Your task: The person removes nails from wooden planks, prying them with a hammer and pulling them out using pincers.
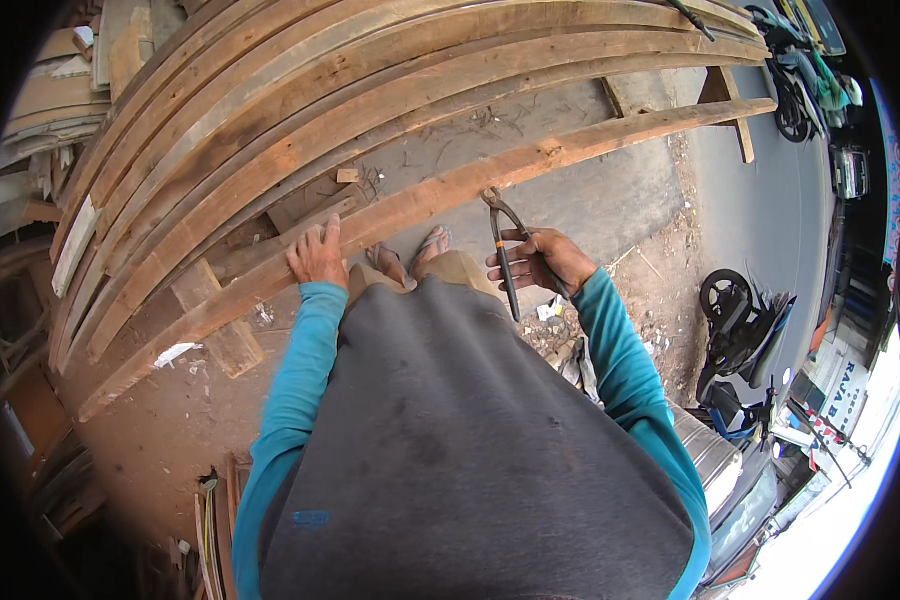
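In front of me a long reddish-brown wooden beam runs across from lower left to upper right. My left hand rests on it, fingers curled over the top edge. In my right hand is a pair of nail pincers with dark handles and orange bands. The handles are spread apart, one along my fingers and the other by my palm. Their jaws are at the near edge of the beam; whether they bite a nail is too small to tell.
Several more beams lie side by side beyond this one. Short wood blocks support it at the left and right. Scraps and debris litter the ground by my feet. Parked motorcycles stand along the road at the right.
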A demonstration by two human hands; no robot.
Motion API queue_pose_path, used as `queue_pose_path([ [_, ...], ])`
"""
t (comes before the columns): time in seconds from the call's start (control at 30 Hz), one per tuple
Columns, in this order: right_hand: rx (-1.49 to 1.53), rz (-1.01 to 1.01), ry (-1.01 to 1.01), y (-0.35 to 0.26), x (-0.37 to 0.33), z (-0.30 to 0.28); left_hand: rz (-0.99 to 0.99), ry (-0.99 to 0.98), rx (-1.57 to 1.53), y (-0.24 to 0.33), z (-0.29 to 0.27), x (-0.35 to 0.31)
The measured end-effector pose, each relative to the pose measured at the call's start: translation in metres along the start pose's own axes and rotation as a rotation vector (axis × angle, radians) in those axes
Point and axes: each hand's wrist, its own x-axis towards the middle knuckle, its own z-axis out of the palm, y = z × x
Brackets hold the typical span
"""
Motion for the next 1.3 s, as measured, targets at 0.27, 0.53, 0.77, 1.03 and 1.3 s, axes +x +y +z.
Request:
queue_pose_path([
  [0.27,-0.039,0.031,-0.060,0.006,0.006,-0.019,-0.016,0.033,0.014,-0.001,0.010,-0.003],
  [0.53,0.225,0.068,-0.053,0.019,0.018,-0.027,-0.003,0.028,0.026,0.000,0.006,-0.005],
  [0.77,-0.113,-0.398,0.249,0.089,0.068,0.036,-0.011,-0.235,0.024,-0.014,-0.011,0.032],
  [1.03,-0.284,-0.391,0.272,0.071,0.048,-0.009,-0.119,-0.577,-0.121,-0.022,-0.028,0.068],
  [1.3,-0.256,-0.359,0.322,0.065,0.013,0.011,0.059,-0.334,-0.215,-0.076,-0.062,0.039],
])
